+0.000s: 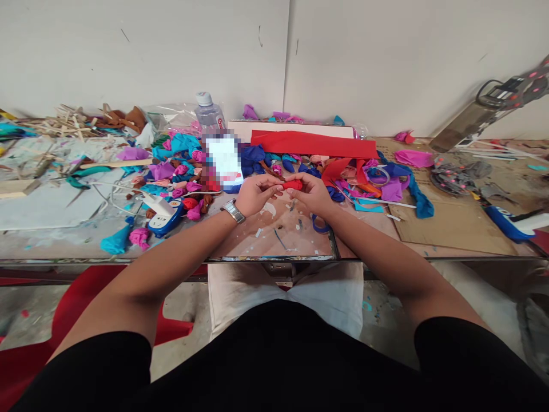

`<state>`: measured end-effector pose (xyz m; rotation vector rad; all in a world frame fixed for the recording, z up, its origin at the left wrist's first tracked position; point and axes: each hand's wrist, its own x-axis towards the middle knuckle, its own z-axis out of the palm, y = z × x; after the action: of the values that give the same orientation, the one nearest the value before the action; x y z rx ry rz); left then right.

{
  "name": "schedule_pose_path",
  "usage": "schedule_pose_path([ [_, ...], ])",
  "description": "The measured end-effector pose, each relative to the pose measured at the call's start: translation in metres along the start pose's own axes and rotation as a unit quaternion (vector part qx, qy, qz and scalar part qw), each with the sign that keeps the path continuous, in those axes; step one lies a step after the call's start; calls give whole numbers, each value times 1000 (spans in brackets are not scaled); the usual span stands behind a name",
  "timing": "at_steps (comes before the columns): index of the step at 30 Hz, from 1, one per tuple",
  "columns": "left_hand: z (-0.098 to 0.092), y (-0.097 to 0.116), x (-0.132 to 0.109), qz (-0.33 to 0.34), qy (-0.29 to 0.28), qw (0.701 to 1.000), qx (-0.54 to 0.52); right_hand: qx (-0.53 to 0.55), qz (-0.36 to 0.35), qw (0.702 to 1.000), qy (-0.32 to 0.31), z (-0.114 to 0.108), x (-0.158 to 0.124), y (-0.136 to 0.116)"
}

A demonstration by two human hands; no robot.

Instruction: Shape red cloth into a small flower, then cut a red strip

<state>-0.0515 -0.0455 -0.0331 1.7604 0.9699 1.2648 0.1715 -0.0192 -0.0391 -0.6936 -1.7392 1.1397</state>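
Observation:
Above the front part of the table, both my hands meet at a small piece of red fabric (pixel 292 185), bunched or rolled. My left hand (pixel 260 193), below a metal wristwatch (pixel 234 211), pinches its left end. With thumb and fingers, my right hand (pixel 309 193) grips its right side. Whether anything lies inside the fabric is hidden. Just behind my hands lie crumpled pieces of blue, pink and brown cloth, and beyond them a long red cloth strip (pixel 313 143). A blue ring-shaped roll (pixel 320 224) is partly covered by my right forearm.
A lit phone (pixel 225 160), its screen blurred, stands before a plastic bottle (pixel 209 114). On the left are a blue-white power strip (pixel 166 218), cables and wooden sticks (pixel 72 121). Cardboard (pixel 446 220), a dark tumbler (pixel 465 123) and another power strip (pixel 510 223) are at right.

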Motion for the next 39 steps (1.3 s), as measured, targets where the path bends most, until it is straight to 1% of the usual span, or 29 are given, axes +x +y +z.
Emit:
schedule_pose_path([
  [7,-1,-1,-1,-3,-3,1000,16,-20,-27,999,-8,0,1,7],
  [13,-1,-3,-1,11,-1,999,51,-1,1,1000,-30,4,-3,2],
  [21,2,2,0,-36,-11,999,-34,-10,4,1000,-28,5,-4,-2],
  [23,2,2,0,-48,-11,998,-42,-7,6,1000,-19,5,-4,-2],
  [28,2,3,1,-66,-13,996,-56,-20,9,999,-25,5,-4,-4],
  [34,3,7,0,-108,-10,989,-96,-16,4,1000,-20,6,-4,-7],
  [39,2,7,0,-115,-10,988,-101,-23,9,999,-25,6,-4,-7],
])
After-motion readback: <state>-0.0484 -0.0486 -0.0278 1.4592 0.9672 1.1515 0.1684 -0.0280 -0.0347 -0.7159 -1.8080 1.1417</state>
